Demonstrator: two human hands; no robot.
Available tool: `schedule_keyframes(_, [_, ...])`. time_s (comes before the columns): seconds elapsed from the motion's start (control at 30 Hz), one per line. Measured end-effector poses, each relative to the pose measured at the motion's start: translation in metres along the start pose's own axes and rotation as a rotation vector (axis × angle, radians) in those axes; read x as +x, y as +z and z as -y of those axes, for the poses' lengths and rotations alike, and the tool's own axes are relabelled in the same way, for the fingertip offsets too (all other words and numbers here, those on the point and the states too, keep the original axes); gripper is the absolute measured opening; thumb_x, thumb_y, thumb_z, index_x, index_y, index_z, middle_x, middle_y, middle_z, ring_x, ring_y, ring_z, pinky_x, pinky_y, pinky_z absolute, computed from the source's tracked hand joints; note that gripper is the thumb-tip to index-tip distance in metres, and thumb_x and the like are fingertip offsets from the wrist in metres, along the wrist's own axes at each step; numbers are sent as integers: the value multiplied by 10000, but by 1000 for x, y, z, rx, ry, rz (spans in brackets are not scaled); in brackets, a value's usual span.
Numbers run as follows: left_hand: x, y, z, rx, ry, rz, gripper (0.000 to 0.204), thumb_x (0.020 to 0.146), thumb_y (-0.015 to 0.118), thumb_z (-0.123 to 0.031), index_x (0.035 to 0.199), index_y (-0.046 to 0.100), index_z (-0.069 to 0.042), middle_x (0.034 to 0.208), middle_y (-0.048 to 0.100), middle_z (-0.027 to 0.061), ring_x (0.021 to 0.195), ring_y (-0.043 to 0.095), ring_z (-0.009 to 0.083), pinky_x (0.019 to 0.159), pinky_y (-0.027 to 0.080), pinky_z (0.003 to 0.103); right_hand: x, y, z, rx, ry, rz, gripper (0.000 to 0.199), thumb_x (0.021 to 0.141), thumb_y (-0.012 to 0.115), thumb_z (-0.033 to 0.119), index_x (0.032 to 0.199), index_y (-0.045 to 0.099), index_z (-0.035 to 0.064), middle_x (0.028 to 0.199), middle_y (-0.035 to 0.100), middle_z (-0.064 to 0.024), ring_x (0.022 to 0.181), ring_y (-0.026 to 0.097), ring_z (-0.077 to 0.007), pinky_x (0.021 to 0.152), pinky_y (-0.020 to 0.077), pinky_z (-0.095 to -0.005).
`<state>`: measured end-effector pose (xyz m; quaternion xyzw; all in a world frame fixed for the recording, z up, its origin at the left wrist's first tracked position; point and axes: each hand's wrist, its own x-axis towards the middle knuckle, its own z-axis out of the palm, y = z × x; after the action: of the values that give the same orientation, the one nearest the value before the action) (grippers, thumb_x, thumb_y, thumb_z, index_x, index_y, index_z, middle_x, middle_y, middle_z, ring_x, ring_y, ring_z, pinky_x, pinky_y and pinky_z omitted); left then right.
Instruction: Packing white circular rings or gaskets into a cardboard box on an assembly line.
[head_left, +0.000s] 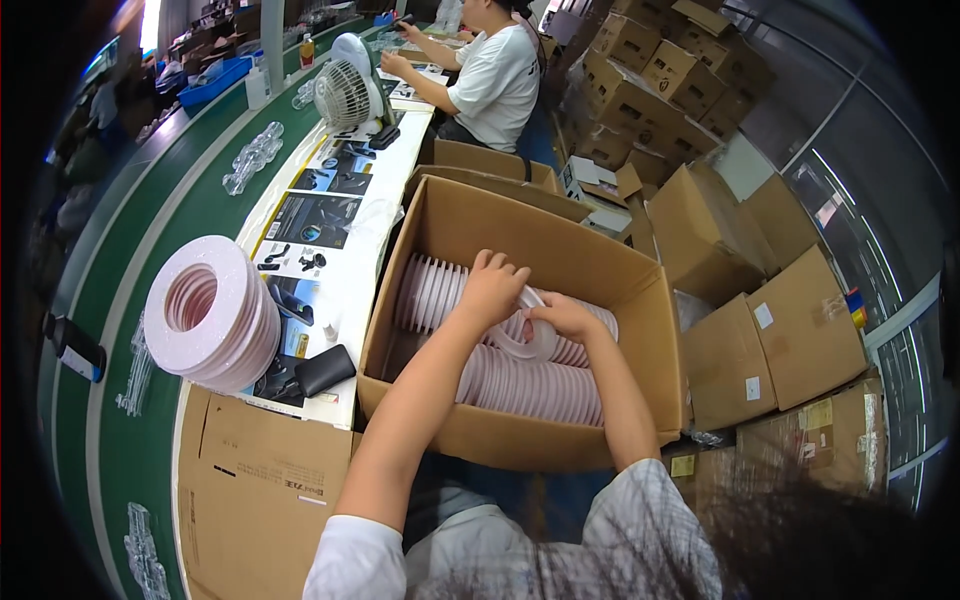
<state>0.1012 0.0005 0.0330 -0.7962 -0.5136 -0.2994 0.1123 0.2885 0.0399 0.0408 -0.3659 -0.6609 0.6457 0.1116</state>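
White ring (543,345) is inside the open carton (500,440), tilted, just above the packed rows. R hand (568,316) has it: fingers grasping the rim, some fingertips seen thru the hole. L hand (490,290) right beside, fingers bent over the back row (430,290); can't tell if they grip a ring or just rest, undersides hidden. Front row (530,385) lies nearer the body, rings on edge, packed tight, pinkish-white.

L of carton: flat brown cardboard (250,500) at the near end of the tabletop (378,225). On the tabletop, a ring stack (235,340), lying flat, slightly uneven; black pouch (325,371) and small white bottle (329,331) to its R, w/ printed sheets (310,219) beyond.

Green conveyor (190,222) runs along the far L side w/ clear plastic pieces (253,158) on it. Fan (343,95) stands toward the tabletop's far end. Past it, co-worker (503,85) in white tee, seated, dark item in one hand. Bkgd R: piled brown boxes (640,100).
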Motion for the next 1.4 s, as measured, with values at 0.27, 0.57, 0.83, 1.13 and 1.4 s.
schedule_keyframes(0.27, [5, 19, 30, -868, -860, 429, 466, 770, 601, -428, 1026, 626, -39, 924, 634, 157, 835, 577, 260, 777, 419, 341, 14, 21, 0, 105, -58, -323, 232, 865, 613, 229, 908, 590, 2, 764, 602, -51, 674, 581, -125, 661, 499, -277])
schedule_keyframes(0.57, [-3, 33, 19, -1358, -1149, 118, 440, 808, 613, -314, 996, 617, 84, 888, 632, 148, 744, 594, 224, 661, 466, 341, 18, 36, -21, -64, -239, -299, 296, 859, 641, 255, 996, 617, -7, 845, 608, 4, 772, 540, -77, 700, 445, -254])
schedule_keyframes(0.83, [-5, 25, 16, -1276, -1148, 100, 458, 727, 706, -293, 961, 629, 94, 861, 645, 157, 724, 633, 216, 607, 486, 304, 20, 42, -31, -86, -214, -230, 341, 851, 657, 288, 1008, 611, -11, 851, 612, -1, 779, 539, -74, 704, 450, -252])
schedule_keyframes(1.13, [-3, 36, 18, -1271, -1006, 124, 386, 714, 744, -326, 732, 654, 49, 655, 624, 99, 561, 574, 152, 529, 451, 295, 30, 7, -59, 69, -58, -191, 446, 845, 623, 446, 963, 610, 17, 847, 634, -45, 771, 589, -122, 691, 473, -256])
schedule_keyframes(1.4, [-5, 51, 45, -1076, -1094, -2, 365, 763, 640, -268, 848, 590, 83, 700, 627, 140, 634, 614, 217, 625, 490, 322, 20, -11, -41, 528, -144, -170, 507, 871, 540, 464, 1025, 588, -16, 951, 633, -97, 901, 604, -198, 849, 482, -338])
